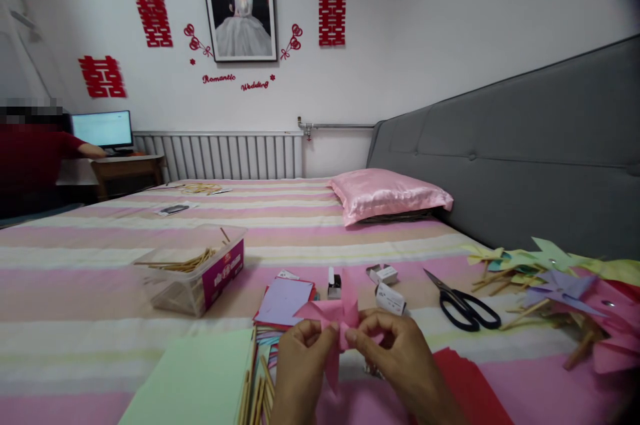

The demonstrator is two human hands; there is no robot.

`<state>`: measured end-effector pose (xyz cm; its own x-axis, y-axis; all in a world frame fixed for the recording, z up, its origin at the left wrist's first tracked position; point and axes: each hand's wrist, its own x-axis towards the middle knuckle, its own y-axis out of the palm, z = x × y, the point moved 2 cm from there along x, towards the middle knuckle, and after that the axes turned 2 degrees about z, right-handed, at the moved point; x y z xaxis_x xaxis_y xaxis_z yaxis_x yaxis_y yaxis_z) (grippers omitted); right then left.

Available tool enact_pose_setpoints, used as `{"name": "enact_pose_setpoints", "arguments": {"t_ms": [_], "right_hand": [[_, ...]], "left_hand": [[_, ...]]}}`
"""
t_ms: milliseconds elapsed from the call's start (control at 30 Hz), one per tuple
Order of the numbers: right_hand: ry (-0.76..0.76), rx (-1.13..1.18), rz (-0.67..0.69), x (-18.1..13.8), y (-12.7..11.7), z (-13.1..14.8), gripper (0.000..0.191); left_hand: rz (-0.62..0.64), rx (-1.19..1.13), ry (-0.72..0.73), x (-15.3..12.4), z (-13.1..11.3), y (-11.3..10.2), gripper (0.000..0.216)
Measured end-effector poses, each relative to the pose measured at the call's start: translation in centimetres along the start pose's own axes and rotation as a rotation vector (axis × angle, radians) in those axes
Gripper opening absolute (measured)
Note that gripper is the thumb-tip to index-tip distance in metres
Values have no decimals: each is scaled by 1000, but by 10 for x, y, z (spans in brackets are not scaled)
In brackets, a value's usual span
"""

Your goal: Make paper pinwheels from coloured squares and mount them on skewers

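Observation:
A pink paper pinwheel (345, 313) is held up between my two hands, low in the middle of the view. My left hand (306, 360) pinches it near its centre from the left. From the right, my right hand (387, 340) grips the paper with thumb and fingers close to the same centre. Just behind lies a stack of coloured paper squares (285, 300), a lilac one on top. Wooden sticks (257, 395) lie beside my left wrist. Red paper (467, 388) lies by my right forearm. Whether a pin is in the pinwheel's centre is hidden by my fingertips.
Finished pinwheels (560, 292) are heaped at the right, near black-handled scissors (467, 305). Small white boxes (390, 298) stand behind my hands. A clear plastic box (187, 295) holds sticks; light green paper (195, 378) is at front left. A person in red (35, 158) sits far left.

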<state>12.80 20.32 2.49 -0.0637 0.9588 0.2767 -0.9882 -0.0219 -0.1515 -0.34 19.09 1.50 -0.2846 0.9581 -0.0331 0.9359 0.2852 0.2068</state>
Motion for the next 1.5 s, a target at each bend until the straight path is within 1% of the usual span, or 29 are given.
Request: {"name": "enact_pose_setpoints", "arguments": {"t_ms": [100,167,233,300,333,433,500,667,833,1033,1200,1333,1500], "right_hand": [[50,8,-129,5,-15,-4,31],[118,-99,-146,11,-26,-10,31],[123,-278,-88,15,-31,-18,24],[106,-398,-20,16,-30,-28,18],[98,-445,11,15,-29,-34,20],[91,-584,69,10,-21,-49,33],[86,-665,101,7,-18,-56,37],[69,-775,158,8,-16,-62,25],[51,-800,173,10,-13,-61,22],[60,-794,146,9,-13,-62,20],[60,-761,118,10,-13,-64,20],[54,-718,91,13,-13,-64,22],[36,-660,106,14,-13,-62,25]], "left_hand": [[-90,6,-6,3,0,-5,23],[-140,19,-2,4,0,-8,22],[-176,38,7,5,-1,-10,20],[-198,53,18,5,-2,-9,19],[-204,58,22,5,-3,-9,19],[-206,66,33,5,-3,-7,21],[-201,67,37,4,-3,-5,21],[-170,50,36,5,0,-4,20],[-145,42,23,7,5,-4,20],[-121,40,19,7,5,-4,20],[-123,52,11,7,6,-4,21],[-119,57,11,8,7,-5,21],[-101,61,8,7,5,-5,21]]}}
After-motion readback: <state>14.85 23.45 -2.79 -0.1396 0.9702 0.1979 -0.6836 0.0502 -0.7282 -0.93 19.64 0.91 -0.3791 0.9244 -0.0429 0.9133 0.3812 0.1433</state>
